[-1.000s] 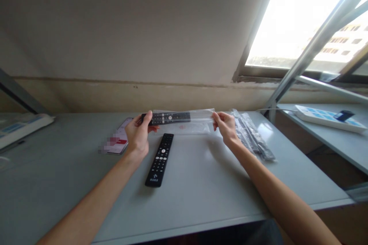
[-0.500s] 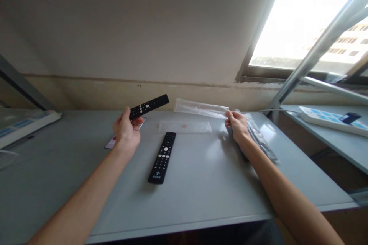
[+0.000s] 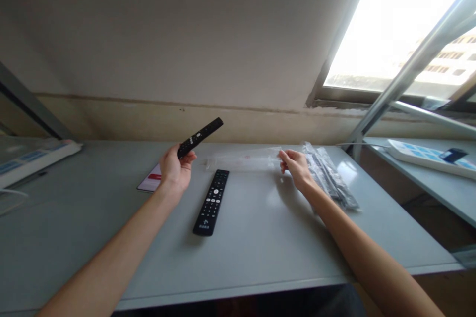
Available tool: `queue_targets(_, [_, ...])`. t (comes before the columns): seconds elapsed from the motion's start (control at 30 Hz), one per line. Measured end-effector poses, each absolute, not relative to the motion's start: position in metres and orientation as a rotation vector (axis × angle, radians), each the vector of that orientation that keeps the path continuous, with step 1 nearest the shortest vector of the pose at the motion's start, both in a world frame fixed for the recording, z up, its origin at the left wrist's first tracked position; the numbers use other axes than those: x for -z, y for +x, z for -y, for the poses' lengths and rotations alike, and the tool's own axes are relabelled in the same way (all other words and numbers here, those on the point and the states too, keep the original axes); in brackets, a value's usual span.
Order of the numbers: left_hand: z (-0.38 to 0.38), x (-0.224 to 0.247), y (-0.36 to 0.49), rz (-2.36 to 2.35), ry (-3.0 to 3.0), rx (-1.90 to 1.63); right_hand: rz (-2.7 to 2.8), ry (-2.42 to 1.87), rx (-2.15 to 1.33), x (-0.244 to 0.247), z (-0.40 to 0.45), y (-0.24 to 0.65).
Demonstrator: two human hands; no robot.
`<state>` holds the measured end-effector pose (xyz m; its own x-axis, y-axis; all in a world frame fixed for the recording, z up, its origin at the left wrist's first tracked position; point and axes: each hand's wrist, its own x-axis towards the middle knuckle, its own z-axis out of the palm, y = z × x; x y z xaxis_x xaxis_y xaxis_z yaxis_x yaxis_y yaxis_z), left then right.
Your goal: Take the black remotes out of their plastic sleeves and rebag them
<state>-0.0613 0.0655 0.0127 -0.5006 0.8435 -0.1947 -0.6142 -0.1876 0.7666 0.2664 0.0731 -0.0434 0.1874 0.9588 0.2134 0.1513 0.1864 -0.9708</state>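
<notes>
A white strip (image 3: 37, 158) lay far left of the remote lying flat (image 3: 210, 201) on the grey tabletop (image 3: 260, 242). Nearer it, to its upper left, sat a phone (image 3: 150, 184). The left hand (image 3: 173, 171) gripped a second remote (image 3: 200, 136) by one end, lifted and tilted above the tabletop. Just beyond the flat remote, a clear plastic bag (image 3: 241, 160) stretched rightward, its end pinched in the right hand (image 3: 295, 167); it seemed empty, though glare blurred it. Right of that hand lay a pile of bagged remotes (image 3: 330, 178).
</notes>
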Motion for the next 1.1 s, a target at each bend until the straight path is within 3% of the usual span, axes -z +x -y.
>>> queue_targets(1.1, [-0.056, -0.007, -0.045, -0.943, 0.446, -1.647, 1.525, -1.422, -0.492, 0.048, -0.065, 0.253])
